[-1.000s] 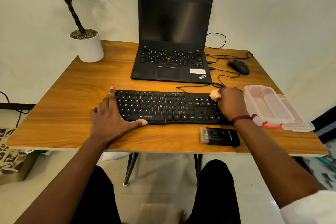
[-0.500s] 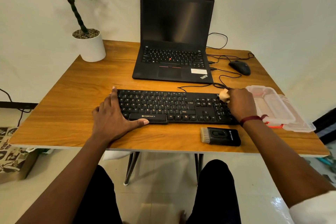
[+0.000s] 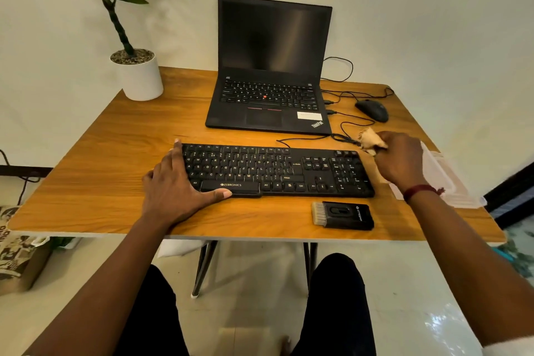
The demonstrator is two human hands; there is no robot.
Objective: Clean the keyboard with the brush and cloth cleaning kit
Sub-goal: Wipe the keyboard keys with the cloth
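A black keyboard (image 3: 277,170) lies across the front of the wooden table (image 3: 101,176). My left hand (image 3: 176,188) rests flat on its left end, fingers straight, thumb along the front edge by the space bar. My right hand (image 3: 401,159) grips a small beige cloth (image 3: 370,140) just past the keyboard's far right corner, over the table. The black cleaning brush (image 3: 344,215), bristles pointing left, lies on the table in front of the keyboard's right end, untouched.
An open black laptop (image 3: 271,72) stands behind the keyboard, with a black mouse (image 3: 372,110) and loose cables (image 3: 341,130) to its right. A clear plastic box (image 3: 445,182) sits at the right edge, partly behind my wrist. A potted plant (image 3: 138,72) occupies the back left corner.
My right hand has carried the cloth rightward, from over the number pad to beyond the keyboard's far right corner. The left hand has stayed in place.
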